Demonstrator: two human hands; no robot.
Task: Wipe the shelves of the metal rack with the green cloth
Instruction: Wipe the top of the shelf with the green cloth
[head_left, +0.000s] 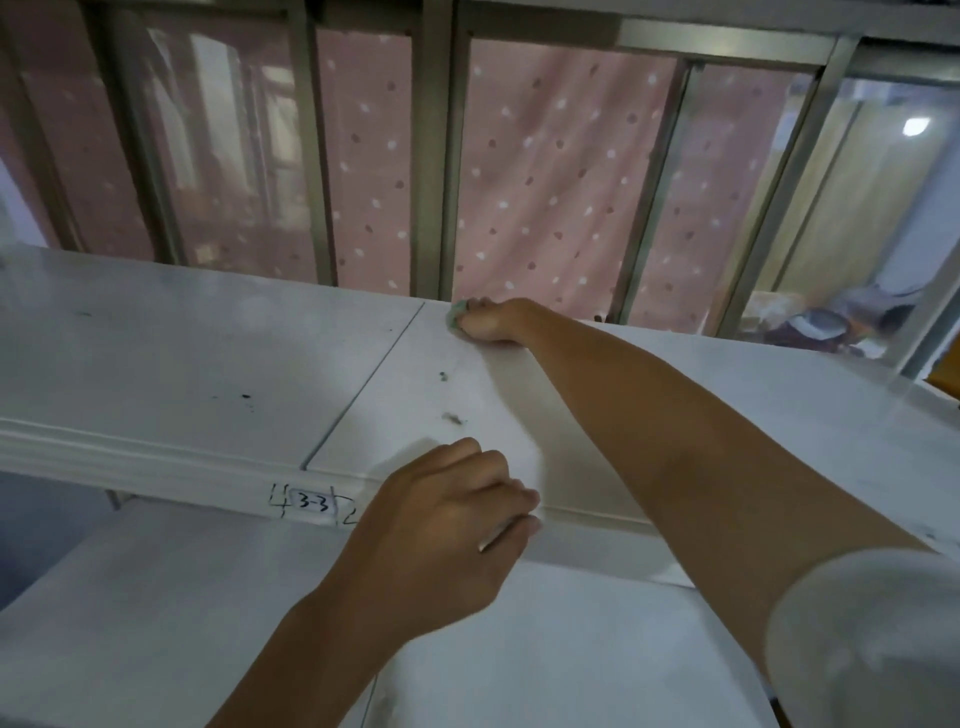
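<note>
A white metal rack fills the view, its upper shelf (208, 353) level with my arms and a lower shelf (156, 597) beneath. My right hand (491, 322) reaches to the far edge of the upper shelf, closed on a small bunched green cloth (457, 314) that peeks out at its left side. My left hand (447, 519) rests on the shelf's front lip (156, 462), fingers curled over it. Dark specks of dirt (452, 418) lie on the shelf between my hands.
Behind the rack runs a window with grey metal frames (431, 156) and a pink dotted curtain (561, 171). A label reading 3-3 (313, 503) is on the front lip. A seam (369, 379) splits the upper shelf into two panels.
</note>
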